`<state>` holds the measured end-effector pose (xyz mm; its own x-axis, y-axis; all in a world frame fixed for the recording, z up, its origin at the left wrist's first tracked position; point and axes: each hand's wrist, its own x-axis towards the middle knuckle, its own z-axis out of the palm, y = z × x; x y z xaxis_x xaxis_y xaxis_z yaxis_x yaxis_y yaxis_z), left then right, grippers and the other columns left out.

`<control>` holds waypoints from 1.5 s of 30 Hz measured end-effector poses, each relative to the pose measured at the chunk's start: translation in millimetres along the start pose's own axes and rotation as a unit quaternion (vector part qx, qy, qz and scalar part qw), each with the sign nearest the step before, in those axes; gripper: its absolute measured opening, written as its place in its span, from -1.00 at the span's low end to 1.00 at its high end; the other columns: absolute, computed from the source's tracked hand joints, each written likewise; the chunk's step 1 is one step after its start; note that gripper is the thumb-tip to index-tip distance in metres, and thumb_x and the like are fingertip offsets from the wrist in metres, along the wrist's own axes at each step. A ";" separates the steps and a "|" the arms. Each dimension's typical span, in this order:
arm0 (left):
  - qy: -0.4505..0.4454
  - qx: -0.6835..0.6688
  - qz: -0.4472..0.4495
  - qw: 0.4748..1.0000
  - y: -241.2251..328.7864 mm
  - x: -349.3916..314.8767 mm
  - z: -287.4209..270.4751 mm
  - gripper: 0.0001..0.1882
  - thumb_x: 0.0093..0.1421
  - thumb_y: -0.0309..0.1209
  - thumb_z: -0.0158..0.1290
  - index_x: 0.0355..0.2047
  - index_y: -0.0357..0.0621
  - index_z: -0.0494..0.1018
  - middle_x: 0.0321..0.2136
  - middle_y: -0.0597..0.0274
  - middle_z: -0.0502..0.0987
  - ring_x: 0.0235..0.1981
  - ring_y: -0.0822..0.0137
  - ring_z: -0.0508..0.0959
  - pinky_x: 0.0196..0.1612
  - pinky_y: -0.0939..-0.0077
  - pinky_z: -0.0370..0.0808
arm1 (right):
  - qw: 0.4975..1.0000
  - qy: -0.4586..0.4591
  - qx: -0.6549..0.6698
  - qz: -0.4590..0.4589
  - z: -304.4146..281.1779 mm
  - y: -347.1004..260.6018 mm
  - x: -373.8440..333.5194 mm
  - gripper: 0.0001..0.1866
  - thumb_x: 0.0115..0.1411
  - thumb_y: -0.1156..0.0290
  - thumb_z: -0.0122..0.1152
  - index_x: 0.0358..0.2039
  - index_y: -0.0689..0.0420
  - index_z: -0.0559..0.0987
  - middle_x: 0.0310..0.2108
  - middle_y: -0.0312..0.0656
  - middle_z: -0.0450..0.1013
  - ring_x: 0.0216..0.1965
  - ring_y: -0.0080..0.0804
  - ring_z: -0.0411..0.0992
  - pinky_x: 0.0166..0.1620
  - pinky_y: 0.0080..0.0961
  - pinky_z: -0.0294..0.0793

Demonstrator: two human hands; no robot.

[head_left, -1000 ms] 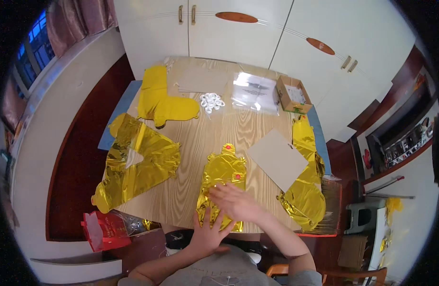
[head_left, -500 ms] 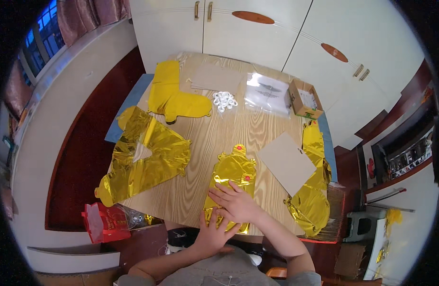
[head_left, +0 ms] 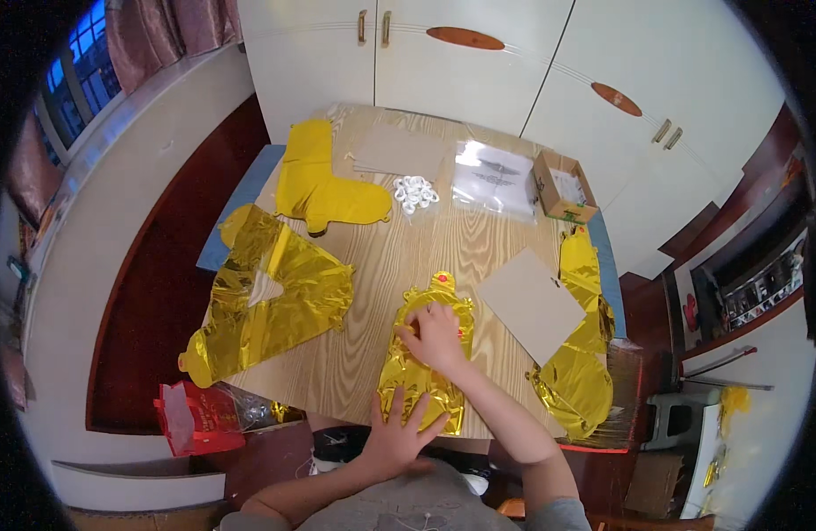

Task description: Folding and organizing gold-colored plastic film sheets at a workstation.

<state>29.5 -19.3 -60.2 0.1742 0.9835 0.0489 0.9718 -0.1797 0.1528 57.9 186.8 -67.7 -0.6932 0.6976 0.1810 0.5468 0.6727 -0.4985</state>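
Note:
A folded gold foil balloon [head_left: 426,379] lies lengthwise near the front edge of the table, with a red dot on its far tab. My left hand [head_left: 401,434] rests on its near end, fingers spread out. Higher up, my right hand [head_left: 436,338] is closed, its fingers curled down at the foil with the thumb toward the left; the fingertips are partly hidden. Just right of the balloon is a beige cardboard sheet [head_left: 532,305].
Flattened gold balloons lie at the left [head_left: 293,301], far left [head_left: 324,181] and right edge [head_left: 572,380] of the table. Farther back are white rings [head_left: 415,193], a clear plastic bag [head_left: 494,181], cardboard sheets [head_left: 399,149] and an open box [head_left: 567,188]. A red bag [head_left: 196,420] stands below.
My right hand has lifted from lying flat beside the left hand, moved farther up the balloon and curled its fingers. My left hand stays spread on the near end.

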 end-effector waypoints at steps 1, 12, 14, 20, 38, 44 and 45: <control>0.012 -0.012 -0.004 1.000 0.9 -0.7 0.5 -0.03 -0.21 0.28 0.20 0.24 0.32 0.24 0.25 -0.04 0.14 0.20 -0.40 0.14 0.06 -0.61 0.06 | 1.000 -0.018 0.003 0.018 0.5 -1.9 4.9 -0.72 0.06 0.13 0.30 -0.34 0.06 0.61 -0.26 -0.13 0.42 -0.16 -0.15 0.31 -0.11 -0.17 0.22; 0.035 -0.015 -0.009 0.999 1.4 -2.6 6.3 -0.02 -0.22 0.26 0.22 0.24 0.31 0.24 0.25 -0.03 0.15 0.19 -0.37 0.16 0.04 -0.58 0.11 | 0.996 -0.045 0.028 0.065 13.1 -4.5 18.2 -0.83 0.05 0.16 0.29 -0.42 -0.06 0.67 -0.30 -0.26 0.46 -0.14 -0.21 0.32 -0.09 -0.19 0.16; 0.024 -0.012 -0.008 1.000 1.2 -2.1 4.3 -0.01 -0.23 0.27 0.22 0.25 0.32 0.24 0.25 -0.03 0.15 0.19 -0.37 0.16 0.04 -0.58 0.10 | 0.997 -0.031 0.026 0.062 13.7 -4.9 16.2 -0.84 0.05 0.17 0.30 -0.42 -0.06 0.66 -0.30 -0.27 0.45 -0.14 -0.22 0.32 -0.08 -0.20 0.15; 0.035 0.001 0.004 0.999 -0.6 -3.5 12.7 0.05 -0.27 0.36 0.17 0.27 0.35 0.21 0.27 -0.06 0.12 0.19 -0.45 0.15 0.02 -0.65 0.10 | 0.998 -0.009 0.027 0.050 14.8 -7.6 14.1 -0.86 0.05 0.18 0.30 -0.43 -0.06 0.65 -0.32 -0.28 0.44 -0.15 -0.23 0.32 -0.08 -0.21 0.13; 0.010 -0.006 0.005 1.000 -1.5 -0.8 4.0 0.05 -0.26 0.35 0.18 0.28 0.34 0.21 0.27 -0.09 0.11 0.18 -0.43 0.15 0.04 -0.60 0.11 | 0.994 -0.009 -0.036 -0.106 -1.3 -23.6 -19.3 0.01 -0.33 -0.03 0.56 0.17 0.01 0.32 0.12 -0.13 0.23 0.12 -0.11 0.18 0.11 -0.16 0.09; 0.012 -0.008 0.004 1.000 -1.3 -2.2 10.2 0.04 -0.25 0.34 0.18 0.28 0.35 0.20 0.27 -0.08 0.11 0.19 -0.45 0.14 0.04 -0.64 0.06 | 0.998 0.029 -0.049 -0.012 8.5 -8.5 5.4 -0.09 -0.25 -0.05 0.51 0.11 0.04 0.35 0.02 -0.13 0.29 0.05 -0.16 0.23 0.03 -0.18 0.12; 0.012 -0.009 0.004 1.000 -1.5 -2.2 10.0 0.04 -0.25 0.34 0.18 0.28 0.35 0.20 0.28 -0.08 0.10 0.19 -0.45 0.14 0.04 -0.65 0.06 | 0.998 0.032 -0.058 0.005 8.6 -7.3 10.1 -0.12 -0.23 -0.04 0.50 0.09 0.04 0.36 0.00 -0.13 0.30 0.04 -0.17 0.24 0.01 -0.19 0.13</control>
<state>29.2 -21.1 -70.5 0.1785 0.9811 0.0746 0.9672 -0.1889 0.1698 42.9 186.8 -69.6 -0.6580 0.7165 0.2317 0.6075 0.6869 -0.3990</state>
